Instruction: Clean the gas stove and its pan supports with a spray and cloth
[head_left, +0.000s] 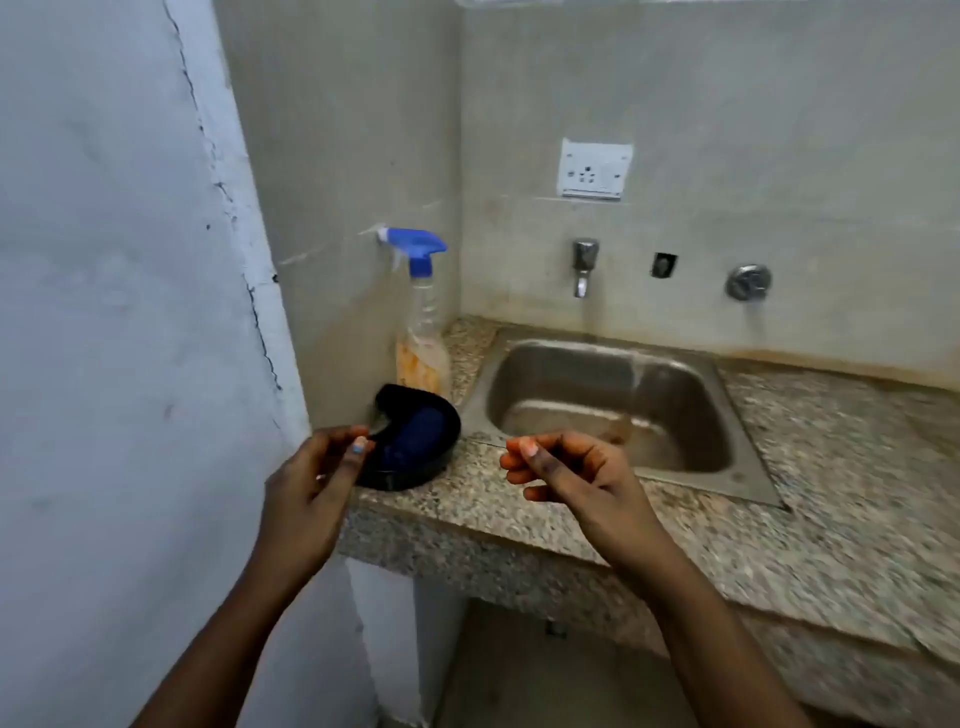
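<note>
A clear spray bottle (422, 322) with a blue trigger head and orange liquid stands in the counter's left corner against the wall. In front of it sits a black round bowl (441, 462) holding a dark blue cloth (418, 434). My left hand (317, 483) hovers at the bowl's left rim, fingers loosely curled, holding nothing. My right hand (566, 470) floats over the counter's front edge to the right of the bowl, fingers curled in with nothing in them. No gas stove or pan supports are in view.
A steel sink (613, 405) is set into the speckled granite counter (779, 519). A tap (584, 265) and a second valve (748, 283) stick out of the back wall, with a socket plate (595, 169) above. A cracked wall (130, 312) closes the left side.
</note>
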